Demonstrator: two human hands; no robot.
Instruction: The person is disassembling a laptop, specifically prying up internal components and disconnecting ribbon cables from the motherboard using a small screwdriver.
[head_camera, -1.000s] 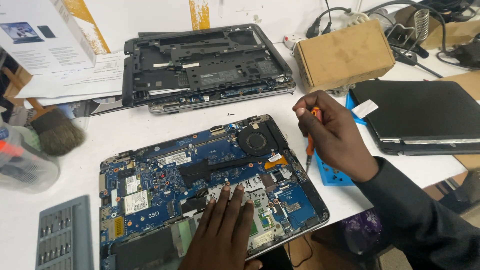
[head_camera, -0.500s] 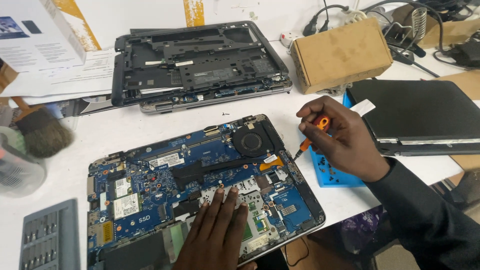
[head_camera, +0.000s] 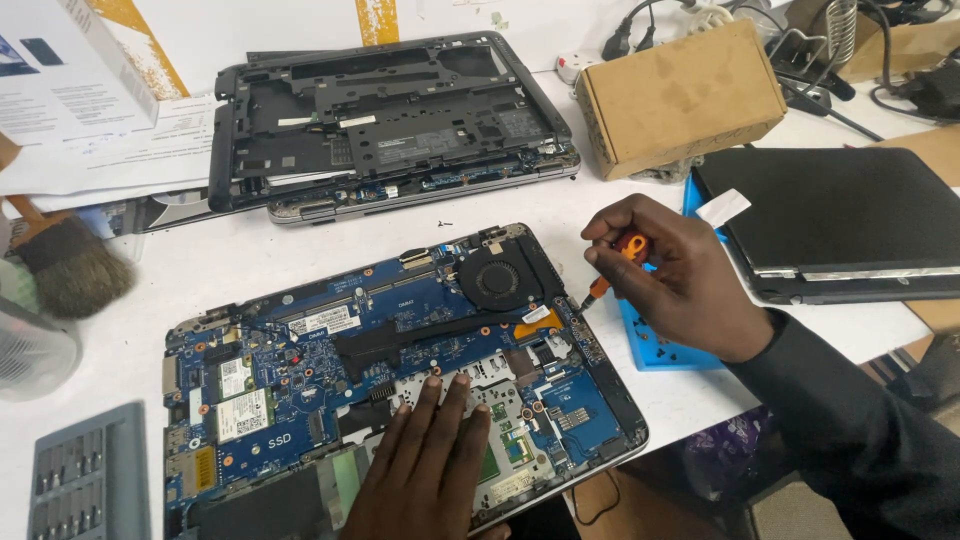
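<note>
**Screwdriver at the laptop's right edge**

Screwdriver, orange-handled with a thin dark shaft, sits in the right hand. The fingers curl round the handle, pinching it near the top, and the shaft slants down and left out of the grip. Its tip touches or nearly touches the right rim of the open laptop, just beside the round black fan; which of the two cannot be told. A dark sleeve covers the forearm.

The laptop lies with its base cover off, a glossy blue circuit board showing, set with small chips, white labels, silver shields and a black bar across the middle. The left hand lies flat on the lower middle of the board, fingers straight and held close together, tips pointing away from the person. It is well apart from the screwdriver.

Under the right hand lies a blue mat, flat and rubbery-looking. Beyond it is a closed black laptop, matte, with a white slip on its corner. A plain cardboard box stands behind, rough and scuffed. A second opened laptop, black plastic ribs showing, lies at the far side of the white table. At left are a bristly brush and a grey bit case.
</note>
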